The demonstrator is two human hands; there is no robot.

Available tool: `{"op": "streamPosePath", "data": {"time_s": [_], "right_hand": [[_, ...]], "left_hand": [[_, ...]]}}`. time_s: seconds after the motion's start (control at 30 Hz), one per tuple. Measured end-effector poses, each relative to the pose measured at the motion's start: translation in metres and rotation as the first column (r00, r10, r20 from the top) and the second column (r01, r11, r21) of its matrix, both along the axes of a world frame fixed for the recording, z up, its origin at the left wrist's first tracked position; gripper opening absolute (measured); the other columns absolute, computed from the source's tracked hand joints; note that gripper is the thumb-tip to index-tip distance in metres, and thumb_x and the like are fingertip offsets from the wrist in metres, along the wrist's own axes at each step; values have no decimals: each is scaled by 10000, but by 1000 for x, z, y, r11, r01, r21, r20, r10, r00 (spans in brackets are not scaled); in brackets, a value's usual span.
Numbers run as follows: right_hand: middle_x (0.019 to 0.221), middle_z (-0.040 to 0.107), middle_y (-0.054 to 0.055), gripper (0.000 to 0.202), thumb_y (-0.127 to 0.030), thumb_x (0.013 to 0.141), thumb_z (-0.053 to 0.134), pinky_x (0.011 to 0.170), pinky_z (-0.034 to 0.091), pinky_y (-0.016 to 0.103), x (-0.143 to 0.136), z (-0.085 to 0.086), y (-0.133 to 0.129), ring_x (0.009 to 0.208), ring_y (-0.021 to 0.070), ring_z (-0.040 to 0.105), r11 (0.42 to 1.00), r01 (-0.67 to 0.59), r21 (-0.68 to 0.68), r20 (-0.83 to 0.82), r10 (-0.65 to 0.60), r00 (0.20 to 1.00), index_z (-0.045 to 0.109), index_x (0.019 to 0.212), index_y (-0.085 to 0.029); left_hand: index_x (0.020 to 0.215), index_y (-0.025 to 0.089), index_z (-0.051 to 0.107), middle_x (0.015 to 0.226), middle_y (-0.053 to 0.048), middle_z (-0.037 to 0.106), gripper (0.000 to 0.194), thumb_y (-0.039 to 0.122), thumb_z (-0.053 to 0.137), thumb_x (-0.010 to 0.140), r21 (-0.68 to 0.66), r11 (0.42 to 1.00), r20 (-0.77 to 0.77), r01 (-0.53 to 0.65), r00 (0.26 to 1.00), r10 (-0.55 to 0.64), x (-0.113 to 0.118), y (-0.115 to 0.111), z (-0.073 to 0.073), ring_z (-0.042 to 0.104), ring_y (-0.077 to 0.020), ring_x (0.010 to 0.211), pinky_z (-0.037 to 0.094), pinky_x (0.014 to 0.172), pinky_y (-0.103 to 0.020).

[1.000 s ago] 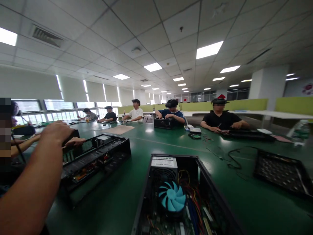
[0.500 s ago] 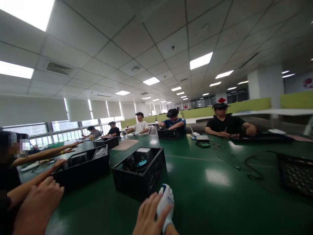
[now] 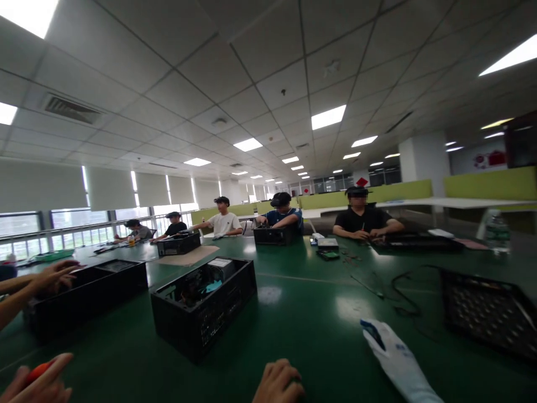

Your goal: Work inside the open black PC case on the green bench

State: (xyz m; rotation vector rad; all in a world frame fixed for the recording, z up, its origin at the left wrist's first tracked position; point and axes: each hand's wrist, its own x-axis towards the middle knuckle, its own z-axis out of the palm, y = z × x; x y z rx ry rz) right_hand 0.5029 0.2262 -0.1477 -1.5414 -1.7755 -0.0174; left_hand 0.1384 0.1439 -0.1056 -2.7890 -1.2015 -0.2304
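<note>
My left hand [image 3: 39,383] shows at the bottom left corner, its fingers closed around a small orange object [image 3: 37,372] that is mostly hidden. At the bottom centre, my right hand [image 3: 277,385] rests on the green table [image 3: 319,330] with its fingers curled and nothing visible in them. A white glove [image 3: 396,361] lies flat on the table to the right of that hand, apart from it. An open black computer case [image 3: 205,305] with a blue fan inside stands just beyond my hands.
A second black case [image 3: 90,291] stands to the left, with another person's hands [image 3: 52,275] on it. A perforated black panel [image 3: 482,310] and loose cables [image 3: 398,291] lie at the right. Several people work along the far side of the table.
The view has swung up and to the right. The white glove has left my right hand and now lies further right. My left hand has dropped to the bottom corner.
</note>
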Motion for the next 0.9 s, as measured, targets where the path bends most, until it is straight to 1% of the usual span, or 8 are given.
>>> {"op": "streamPosePath", "data": {"time_s": [0.1, 0.2, 0.4, 0.6, 0.73, 0.83, 0.87, 0.9], "right_hand": [[1354, 650, 213, 514, -285, 935, 310, 1144, 450, 458, 66, 0, 1, 1286, 312, 608, 996, 57, -61, -47, -60, 997, 664, 1273, -130], [1398, 600, 268, 633, -317, 950, 215, 1112, 469, 476, 90, 7, -3, 1271, 339, 615, 976, 131, -175, 22, -129, 991, 599, 1370, -39], [1490, 534, 227, 649, -234, 952, 163, 1075, 478, 457, 65, 35, -24, 1285, 331, 604, 938, 181, -297, 246, -108, 963, 514, 1469, -57], [1480, 544, 227, 558, -221, 968, 284, 1101, 463, 447, 49, 52, -36, 1304, 330, 590, 936, 111, -333, 321, 2, 947, 568, 1413, -41], [1460, 588, 159, 456, -274, 1002, 404, 1182, 390, 452, -16, 47, -68, 1380, 290, 524, 947, 29, -321, 349, 89, 933, 611, 1387, -145], [1327, 677, 163, 379, -200, 976, 467, 1063, 504, 545, -101, 42, -141, 1241, 324, 632, 944, -233, -235, 470, 320, 822, 675, 1293, -195], [1274, 697, 164, 335, -235, 980, 497, 932, 580, 523, -129, 42, -173, 1127, 315, 683, 847, -492, -201, 515, 518, 683, 690, 1252, -211], [1277, 697, 105, 291, -316, 989, 538, 869, 602, 448, -154, 42, -205, 1064, 257, 695, 762, -614, -206, 517, 617, 593, 692, 1232, -273]], "left_hand": [[1254, 254, 617, 1336, -113, 609, 421, 153, 579, 848, -52, 990, 228, -133, 963, 142, 5, 31, -22, 517, -305, 1306, 508, 1049, -503], [1235, 255, 601, 1328, -95, 588, 355, 152, 497, 912, -127, 966, 439, -224, 861, 257, -3, 34, -25, 530, -271, 1268, 475, 1076, -487], [1373, 270, 544, 1367, -94, 567, 384, 256, 454, 1000, -195, 962, 481, -190, 836, 263, -3, 15, -10, 509, -256, 1281, 397, 1143, -487], [1421, 313, 520, 1466, -60, 526, 408, 372, 476, 1020, -182, 968, 459, -171, 856, 238, 3, 18, -18, 420, -264, 1402, 345, 1179, -500], [1371, 264, 561, 1415, -96, 557, 429, 458, 416, 1017, -235, 958, 639, -163, 717, 278, -3, 28, -20, 472, -278, 1354, 347, 1170, -511], [1304, 224, 581, 1345, -120, 607, 492, 546, 423, 968, -326, 934, 759, -144, 550, 350, -10, 37, -20, 531, -299, 1290, 368, 1143, -505], [1279, 213, 584, 1305, -128, 630, 509, 568, 421, 952, -353, 924, 771, -147, 513, 377, -12, 39, -20, 555, -312, 1255, 386, 1116, -514], [1261, 204, 581, 1267, -134, 649, 524, 584, 417, 940, -374, 915, 774, -152, 492, 398, -14, 41, -21, 574, -323, 1222, 400, 1088, -522]]}}
